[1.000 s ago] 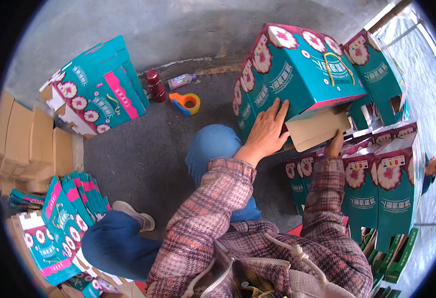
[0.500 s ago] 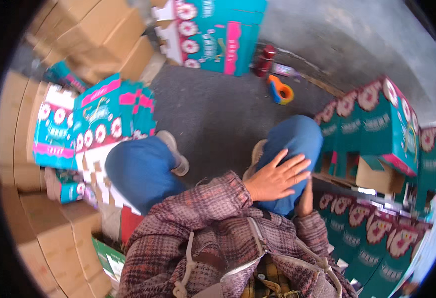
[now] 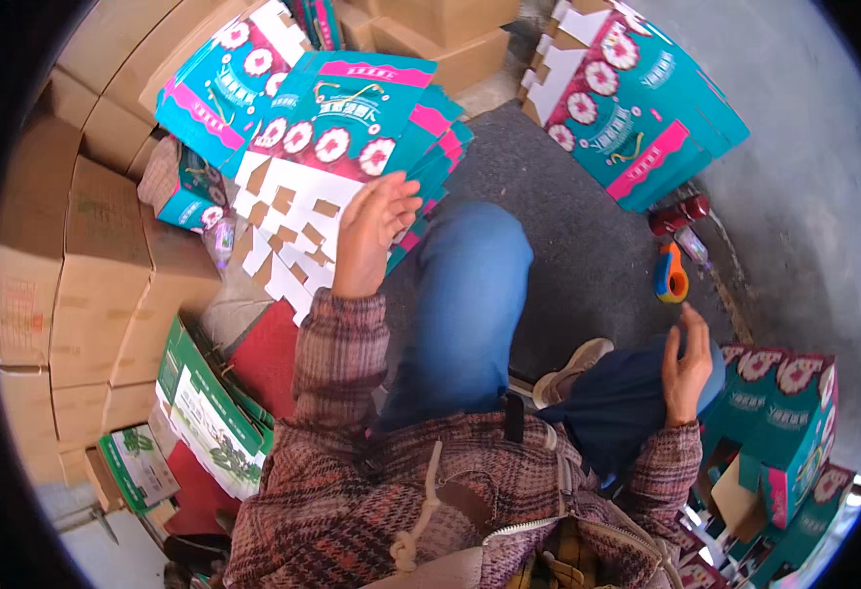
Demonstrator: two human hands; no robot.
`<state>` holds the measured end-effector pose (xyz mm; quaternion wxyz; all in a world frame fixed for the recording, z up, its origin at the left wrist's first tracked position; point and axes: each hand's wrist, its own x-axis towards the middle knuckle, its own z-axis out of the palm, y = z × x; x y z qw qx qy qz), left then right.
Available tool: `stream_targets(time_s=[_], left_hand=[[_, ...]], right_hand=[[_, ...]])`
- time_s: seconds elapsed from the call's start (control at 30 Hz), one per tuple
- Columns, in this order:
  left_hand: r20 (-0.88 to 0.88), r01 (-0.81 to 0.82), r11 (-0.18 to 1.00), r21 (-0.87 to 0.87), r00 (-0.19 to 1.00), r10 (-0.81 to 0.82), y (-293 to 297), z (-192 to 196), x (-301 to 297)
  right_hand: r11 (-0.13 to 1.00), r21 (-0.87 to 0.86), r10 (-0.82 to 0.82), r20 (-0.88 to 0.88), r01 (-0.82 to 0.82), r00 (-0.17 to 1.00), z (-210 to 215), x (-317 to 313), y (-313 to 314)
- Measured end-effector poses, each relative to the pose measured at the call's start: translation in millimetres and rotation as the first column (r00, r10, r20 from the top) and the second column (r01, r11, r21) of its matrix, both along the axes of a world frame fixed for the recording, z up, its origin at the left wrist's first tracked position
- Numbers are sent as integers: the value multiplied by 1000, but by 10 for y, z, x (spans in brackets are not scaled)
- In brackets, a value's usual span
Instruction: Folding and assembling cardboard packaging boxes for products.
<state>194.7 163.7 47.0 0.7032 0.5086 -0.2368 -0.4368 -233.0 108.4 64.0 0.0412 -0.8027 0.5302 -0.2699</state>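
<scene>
Plain brown cardboard cartons (image 3: pixel 87 285) are stacked along the left, with more at the far edge (image 3: pixel 440 34). A folded-up teal flowered box (image 3: pixel 646 108) lies far right on the grey floor (image 3: pixel 804 196). Near it stand a dark red bottle (image 3: pixel 679 213) and an orange-and-blue tape dispenser (image 3: pixel 670 275). Green-and-white flat cartons (image 3: pixel 210 417) lean near left beside a red mat (image 3: pixel 264 358). Assembled teal boxes (image 3: pixel 784 412) sit near right.

This is looking like a packing workroom or storeroom: brown cartons (image 3: pixel 107 265) are standing stacked along the concrete floor's (image 3: pixel 804 196) left edge, and flat teal gift boxes (image 3: pixel 352 137) are piling up beside them.
</scene>
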Motion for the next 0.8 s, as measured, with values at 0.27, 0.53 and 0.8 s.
stream_targets(time_s=[0.27,0.53,0.8], left_hand=[[-672,-253,967,32,711,208,-704,-1806,780],[-784,-559,826,67,483,390,-1198,-2545,1134],[-921,-604,792,91,251,297,-1119,-2502,1429]], right_hand=[[988,140,95,-260,-59,961,-170,103,-38],[980,171,165,-406,-102,899,-290,217,-133],[962,263,195,-452,-79,871,-375,269,-206]])
